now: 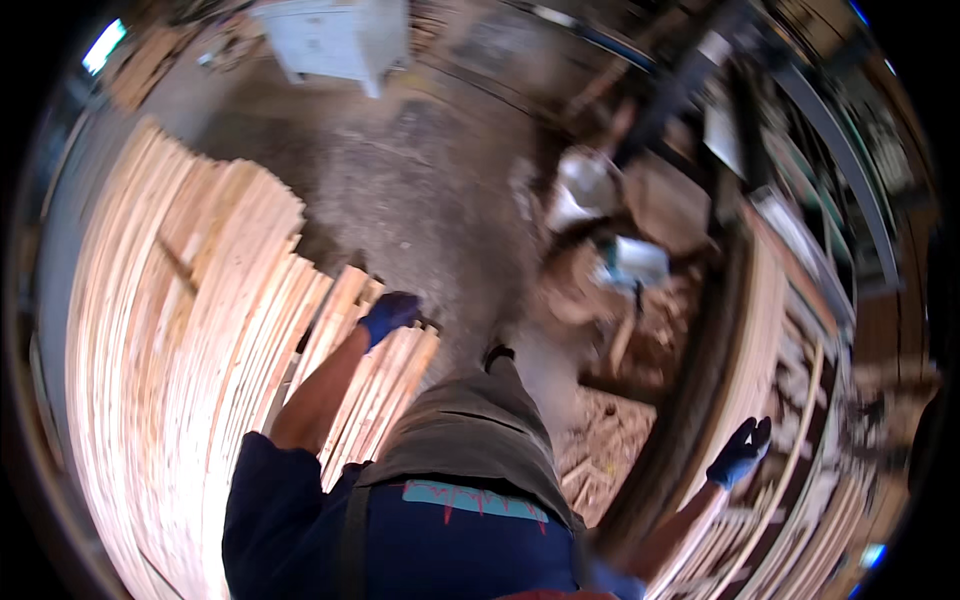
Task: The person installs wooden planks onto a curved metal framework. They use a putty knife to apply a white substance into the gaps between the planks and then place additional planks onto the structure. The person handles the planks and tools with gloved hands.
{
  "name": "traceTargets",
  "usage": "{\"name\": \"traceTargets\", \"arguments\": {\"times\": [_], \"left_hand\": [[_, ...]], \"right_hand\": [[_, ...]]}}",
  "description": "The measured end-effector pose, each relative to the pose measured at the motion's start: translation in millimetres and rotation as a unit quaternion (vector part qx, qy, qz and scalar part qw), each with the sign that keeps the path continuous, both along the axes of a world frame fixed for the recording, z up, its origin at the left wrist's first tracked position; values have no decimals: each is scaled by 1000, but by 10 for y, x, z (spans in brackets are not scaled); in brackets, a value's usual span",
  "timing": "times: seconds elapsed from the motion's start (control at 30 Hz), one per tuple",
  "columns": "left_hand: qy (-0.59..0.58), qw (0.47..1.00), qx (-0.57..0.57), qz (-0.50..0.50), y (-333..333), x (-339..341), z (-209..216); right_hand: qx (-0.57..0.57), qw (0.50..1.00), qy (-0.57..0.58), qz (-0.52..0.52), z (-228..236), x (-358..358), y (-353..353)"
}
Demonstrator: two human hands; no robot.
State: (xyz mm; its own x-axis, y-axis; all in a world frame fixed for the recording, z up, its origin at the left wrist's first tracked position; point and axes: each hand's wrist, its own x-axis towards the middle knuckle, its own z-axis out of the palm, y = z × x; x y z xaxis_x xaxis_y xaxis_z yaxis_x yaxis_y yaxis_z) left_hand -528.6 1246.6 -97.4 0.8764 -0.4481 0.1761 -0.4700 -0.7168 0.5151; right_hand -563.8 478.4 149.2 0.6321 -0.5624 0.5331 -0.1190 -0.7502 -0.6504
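My left hand, in a blue glove with dark fingers, is at the far ends of several light wooden strips on the left. Its fingers are blurred and bent downward, so their grip does not show. A large stack of long pale wooden strips lies beyond that arm. Out to the right, my right hand, also gloved in blue, is over or beside a long pale board. Its fingers are partly spread, with nothing visible between them.
Wood scraps and shavings cover the floor right of my legs. A shovel or broom-like tool, a white bucket and dark machine framing stand ahead right. A white cabinet is at the far end, past concrete floor.
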Motion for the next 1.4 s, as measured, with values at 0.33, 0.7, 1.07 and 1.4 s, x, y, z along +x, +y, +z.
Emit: {"name": "traceTargets", "arguments": {"times": [0.33,0.7,1.07,1.4], "left_hand": [[342,580,-519,527,349,185,200],[411,153,-592,677,109,-738,-534],[-46,197,-698,687,3067,740,818],[-257,-201,-642,694,4257,1587,380]], "right_hand": [[-303,769,331,456,-1221,4663,2206],[-176,314,274,892,-1757,5039,8488],[-192,112,405,887,-1828,4659,12285],[-281,319,153,892,-2031,4791,17282]]}}
